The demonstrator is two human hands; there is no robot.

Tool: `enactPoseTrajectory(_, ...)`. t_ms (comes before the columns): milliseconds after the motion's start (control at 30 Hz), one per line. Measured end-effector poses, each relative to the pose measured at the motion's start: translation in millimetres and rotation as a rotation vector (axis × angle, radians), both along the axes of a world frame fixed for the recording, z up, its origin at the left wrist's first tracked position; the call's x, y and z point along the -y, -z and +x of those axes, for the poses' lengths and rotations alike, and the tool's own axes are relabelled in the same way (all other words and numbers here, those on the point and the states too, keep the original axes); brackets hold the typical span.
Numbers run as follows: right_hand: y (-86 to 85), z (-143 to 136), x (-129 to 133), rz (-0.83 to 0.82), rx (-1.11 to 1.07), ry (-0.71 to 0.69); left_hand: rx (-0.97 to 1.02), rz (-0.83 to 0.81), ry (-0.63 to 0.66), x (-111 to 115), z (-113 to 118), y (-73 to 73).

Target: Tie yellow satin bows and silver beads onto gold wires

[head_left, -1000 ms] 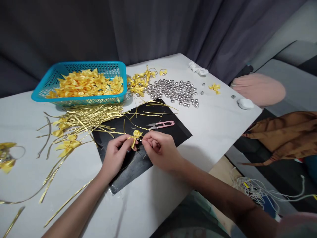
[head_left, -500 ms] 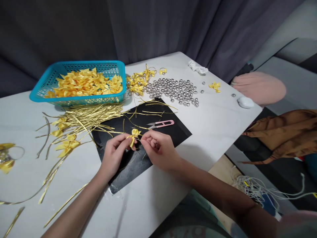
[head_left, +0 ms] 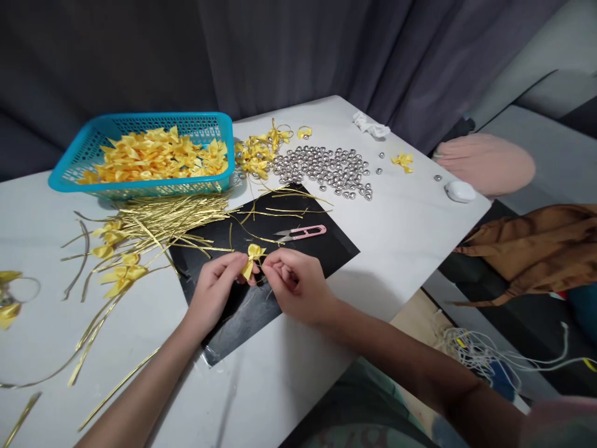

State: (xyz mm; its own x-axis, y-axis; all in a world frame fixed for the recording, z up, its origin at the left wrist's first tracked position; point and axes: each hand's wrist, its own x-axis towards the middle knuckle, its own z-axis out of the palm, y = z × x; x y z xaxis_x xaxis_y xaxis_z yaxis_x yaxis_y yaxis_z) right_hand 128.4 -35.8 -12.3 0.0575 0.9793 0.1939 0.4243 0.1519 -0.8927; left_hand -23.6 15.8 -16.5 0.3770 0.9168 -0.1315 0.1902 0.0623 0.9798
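Over a black mat [head_left: 247,317], my left hand [head_left: 219,283] pinches a yellow ribbon bow [head_left: 254,254] between thumb and fingers. My right hand [head_left: 293,280] is closed just beside the bow, its thumb and forefinger pinching a thin gold tie [head_left: 262,269] that runs to the bow. How the tie is fixed to the bow is too small to make out. Pink-handled thread snips [head_left: 305,232] lie on the mat beyond my right hand. A bundle of gold ties [head_left: 172,214] is spread past my left hand.
A blue plastic basket [head_left: 140,186] full of yellow bows stands at the back left. Right of it lie finished-looking bows [head_left: 256,155] and many silver beads [head_left: 321,168]. Loose bows with ties [head_left: 124,274] lie at the left. A white rounded object [head_left: 460,191] sits near the table's right corner.
Both hands stay together at the bow, which has turned slightly. My right fingers have shifted a little along the tie. The whole view has moved slightly.
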Motion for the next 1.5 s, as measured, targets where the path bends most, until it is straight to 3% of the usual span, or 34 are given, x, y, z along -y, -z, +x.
enactPoseTrajectory(367, -2.7, 1.4, 1.6, 0.049, 0.111, -0.027, -0.006, -0.003, 0.034, -0.4, 1.2, -2.8)
enactPoseTrajectory(700, 0.4, -1.4, 1.1, -0.030, -0.013, 0.061, 0.038, -0.063, 0.009, -2.4, -3.9, 6.7)
enactPoseTrajectory(1067, 2.6, -7.9, 0.4, -0.182, -0.206, 0.107, 0.047, -0.062, -0.005, -2.6, -4.0, 6.0)
enactPoseTrajectory(1500, 4.9, -10.3, 3.4, -0.137, -0.136, 0.137, 0.037, -0.034, 0.012, -2.4, 0.3, -0.2)
